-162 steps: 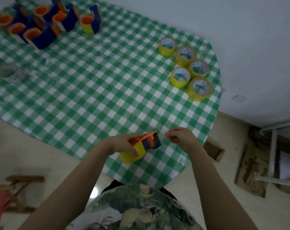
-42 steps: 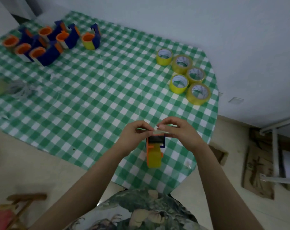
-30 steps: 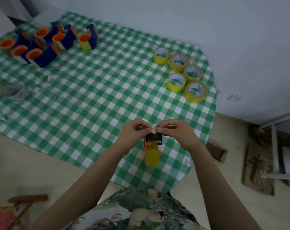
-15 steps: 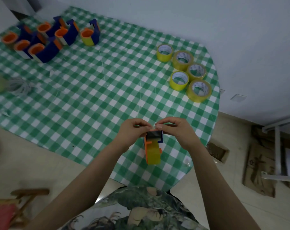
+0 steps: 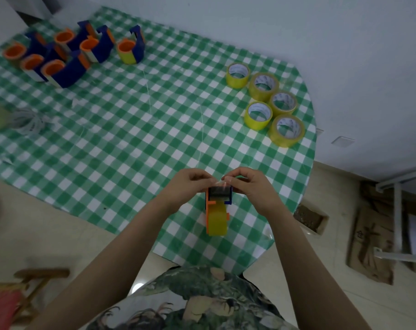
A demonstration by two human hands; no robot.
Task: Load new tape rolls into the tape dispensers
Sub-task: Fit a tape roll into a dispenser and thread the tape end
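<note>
Threading the tape end over the cutter is, I judge, the step in hand. To do it well I would keep the strip flat and centred across the blue head, pull it taut evenly from both sides, and press it onto the blade edge without letting the sticky face fold on itself.

The left hand and right hand meet just above the dispenser. The fingers of each are curled narrow and pinch at the thin clear strip. It shows only as a faint glint, so I cannot tell how much of it each pinch holds.

The dispenser seems to rest on the surface directly under the fingers. Its blue head touches them, and its yellow roll trails back from the fingertips toward the body.

The spare rolls lie well beyond the right fingers. The other dispensers sit far off past the left fingers. I would brace the dispenser with the lower fingers, since a sideways pull could tip it.
</note>
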